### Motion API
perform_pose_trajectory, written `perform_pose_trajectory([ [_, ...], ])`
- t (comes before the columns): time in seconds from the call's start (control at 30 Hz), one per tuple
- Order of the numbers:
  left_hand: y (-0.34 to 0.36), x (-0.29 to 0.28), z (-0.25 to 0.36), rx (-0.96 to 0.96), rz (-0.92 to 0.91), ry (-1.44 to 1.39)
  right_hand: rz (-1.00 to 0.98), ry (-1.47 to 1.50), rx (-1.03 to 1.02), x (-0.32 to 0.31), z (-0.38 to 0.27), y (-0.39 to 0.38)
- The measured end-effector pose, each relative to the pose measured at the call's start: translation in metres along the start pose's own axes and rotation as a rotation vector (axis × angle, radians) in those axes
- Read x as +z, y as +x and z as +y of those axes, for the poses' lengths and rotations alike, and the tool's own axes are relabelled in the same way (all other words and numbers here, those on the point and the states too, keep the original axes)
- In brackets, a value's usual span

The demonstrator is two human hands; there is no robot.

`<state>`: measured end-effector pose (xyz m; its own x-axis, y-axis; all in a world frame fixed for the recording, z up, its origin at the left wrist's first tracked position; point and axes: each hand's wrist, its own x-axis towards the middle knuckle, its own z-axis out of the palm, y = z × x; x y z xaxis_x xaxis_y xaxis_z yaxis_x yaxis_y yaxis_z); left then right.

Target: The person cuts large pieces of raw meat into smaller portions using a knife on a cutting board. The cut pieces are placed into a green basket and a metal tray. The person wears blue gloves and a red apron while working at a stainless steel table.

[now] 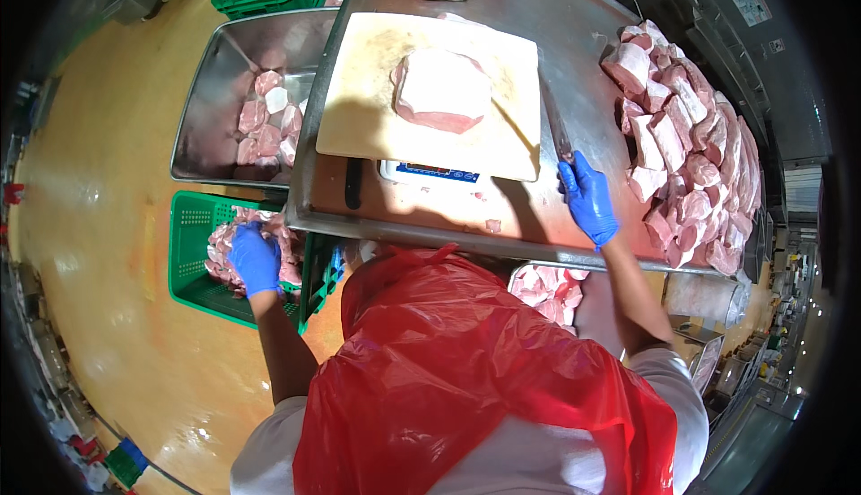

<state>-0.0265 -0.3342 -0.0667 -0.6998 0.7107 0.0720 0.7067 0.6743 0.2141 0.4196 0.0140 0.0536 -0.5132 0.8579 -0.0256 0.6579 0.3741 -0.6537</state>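
Work appears to be partway through. Cut pieces [267,127] have already been gathered in the steel bin [202,109] at the left, while a large heap of pork lengths [686,154] is left along the right side of the table [574,38]; by that heap, much seems yet to be handled. One pork slab [444,91] is laid on the white cutting board [359,127], around its middle, with its pale fatty face turned up and its pink cut side shown toward the wearer. Whether it has been finished or is still to be trimmed cannot be told.

The slab is nearly as deep as it is wide, its slightly longer axis being set left to right across the board. The knife [554,114] is held just beside the board's right edge; its long axis is run near to far, with the tip pointed away from the wearer and leaned a little left.

The knife's handle is gripped by the right hand [589,199], closed around it. The left hand [256,257] is lowered into the green crate [193,217], its fingers sunk among meat trimmings [238,271]; whether anything is grasped there cannot be told.
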Motion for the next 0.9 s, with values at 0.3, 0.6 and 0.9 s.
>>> perform_pose_trajectory([
  [0.3,0.196,-0.015,0.247,0.64,-0.073,-1.13,0.141,1.073,0.143,0.112,-0.084,0.064],
  [0.6,0.141,0.02,0.23,0.417,-0.029,-1.237,0.248,0.954,-0.025,0.082,-0.062,0.131],
  [0.9,0.097,0.021,0.225,0.484,0.26,-1.069,0.158,0.83,0.134,0.102,-0.091,0.076],
])
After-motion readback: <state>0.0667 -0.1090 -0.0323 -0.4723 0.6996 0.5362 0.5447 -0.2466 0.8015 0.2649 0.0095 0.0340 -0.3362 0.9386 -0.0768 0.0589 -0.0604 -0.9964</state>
